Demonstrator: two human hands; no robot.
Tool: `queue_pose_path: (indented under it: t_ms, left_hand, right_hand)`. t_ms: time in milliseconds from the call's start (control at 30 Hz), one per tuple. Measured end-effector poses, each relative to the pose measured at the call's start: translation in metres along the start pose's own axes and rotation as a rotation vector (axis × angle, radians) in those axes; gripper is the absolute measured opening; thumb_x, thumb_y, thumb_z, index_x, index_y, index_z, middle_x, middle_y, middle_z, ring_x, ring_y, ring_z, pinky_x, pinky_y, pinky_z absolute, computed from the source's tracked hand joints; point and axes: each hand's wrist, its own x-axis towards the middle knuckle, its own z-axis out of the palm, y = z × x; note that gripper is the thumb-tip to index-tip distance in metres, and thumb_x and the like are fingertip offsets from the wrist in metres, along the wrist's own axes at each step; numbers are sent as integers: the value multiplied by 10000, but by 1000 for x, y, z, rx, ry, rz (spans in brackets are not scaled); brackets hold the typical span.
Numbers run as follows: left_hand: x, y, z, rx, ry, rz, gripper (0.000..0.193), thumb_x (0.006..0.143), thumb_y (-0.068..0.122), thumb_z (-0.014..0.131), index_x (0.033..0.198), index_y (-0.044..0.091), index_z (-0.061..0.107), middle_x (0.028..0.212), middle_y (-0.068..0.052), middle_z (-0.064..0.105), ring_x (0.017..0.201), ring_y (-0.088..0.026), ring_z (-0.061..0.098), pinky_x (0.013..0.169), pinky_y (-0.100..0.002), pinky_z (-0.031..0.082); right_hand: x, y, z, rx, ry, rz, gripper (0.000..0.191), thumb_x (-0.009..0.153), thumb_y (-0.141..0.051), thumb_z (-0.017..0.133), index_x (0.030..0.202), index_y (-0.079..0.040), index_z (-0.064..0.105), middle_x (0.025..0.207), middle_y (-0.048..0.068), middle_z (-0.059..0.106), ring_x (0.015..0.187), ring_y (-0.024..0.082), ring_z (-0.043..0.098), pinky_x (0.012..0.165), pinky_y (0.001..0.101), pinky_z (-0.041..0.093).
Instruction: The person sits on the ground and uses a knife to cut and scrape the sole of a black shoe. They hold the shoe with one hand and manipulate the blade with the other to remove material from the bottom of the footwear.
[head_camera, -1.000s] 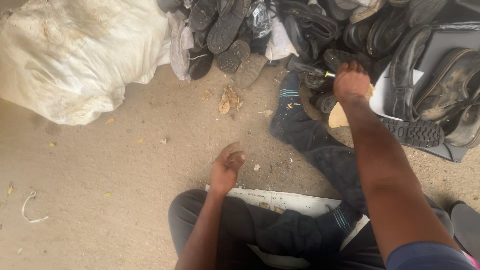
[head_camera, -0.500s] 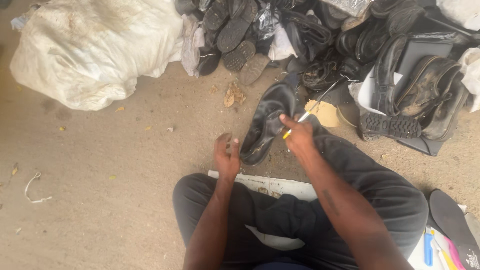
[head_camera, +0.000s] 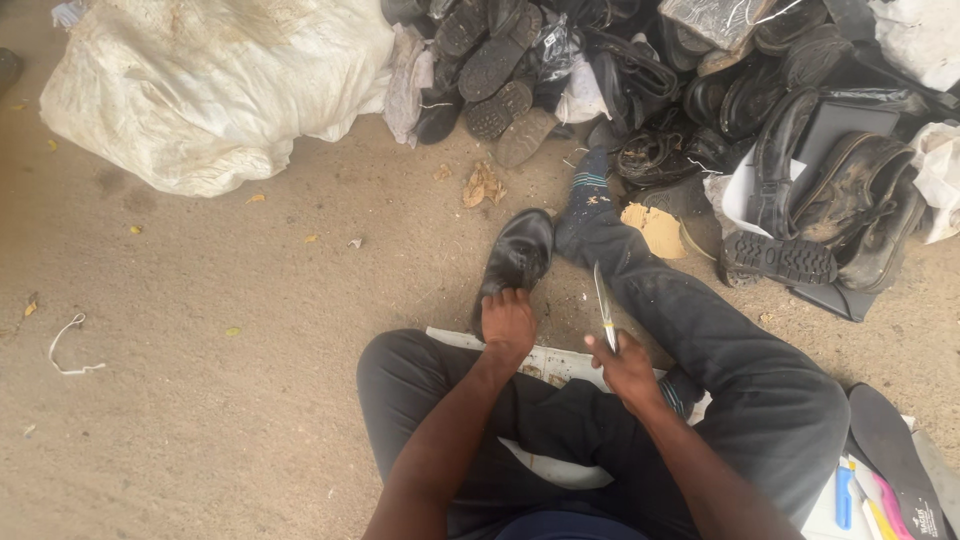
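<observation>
We sit on a pale board (head_camera: 560, 365) on the sandy floor (head_camera: 250, 330), our dark trousers folded under us. To our right lie a flat black insole (head_camera: 890, 445) and some bright plastic pens (head_camera: 860, 500), well right of the shoe we work on.

That black leather shoe (head_camera: 518, 255) is our landmark: smooth, rounded at the toe, a little glossy and dusty, lying on the floor just in front of the board, toe pointing away. Our left hand (head_camera: 508, 322) rests on its heel end, fingers curled down over the rim and gripping it. Just right of the shoe, our right hand (head_camera: 625, 365) is clenched around the handle of a slim knife (head_camera: 604, 305), its thin metal blade pointing up and away. Our right leg stretches past the shoe's right side, ending in a blue patterned sock (head_camera: 592, 195).

Beyond the shoe sits a crumpled dry leaf (head_camera: 483, 185). Farther off, to the shoe's upper right, is a heap of worn black boots (head_camera: 800, 180) with lugged rubber soles. To its upper left bulges a dirty white woven sack (head_camera: 220, 85); far left lies a loop of white cord (head_camera: 68, 345).
</observation>
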Motion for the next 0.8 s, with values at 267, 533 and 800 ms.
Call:
queue_pose_path:
  t_ms: [267, 533, 800]
  left_hand:
    - [28, -32, -9, 27, 30, 64, 172, 974, 180, 517, 1103, 111, 606, 984, -116, 755, 935, -279, 730, 968, -461, 430]
    - [33, -51, -28, 205, -176, 240, 210, 1019, 233, 479, 1172, 148, 594, 1049, -111, 749, 1020, -268, 716, 1063, -468, 376]
    - [42, -49, -40, 201, -105, 107, 256, 1046, 232, 423, 1169, 172, 640, 1090, -97, 736, 1062, -257, 686, 1012, -468, 378]
  right_hand:
    - [-14, 22, -8, 89, -65, 114, 316, 976, -337, 620, 968, -22, 598, 697, 59, 610, 449, 105, 431, 400, 298, 362]
    - [2, 47, 3, -237, 26, -214, 340, 998, -308, 597, 1198, -42, 664, 799, 84, 675, 741, 198, 643, 717, 371, 524]
    - [-36, 6, 4, -266, -29, -170, 357, 979, -314, 624, 1228, -60, 659, 847, 61, 699, 778, 156, 657, 726, 347, 528]
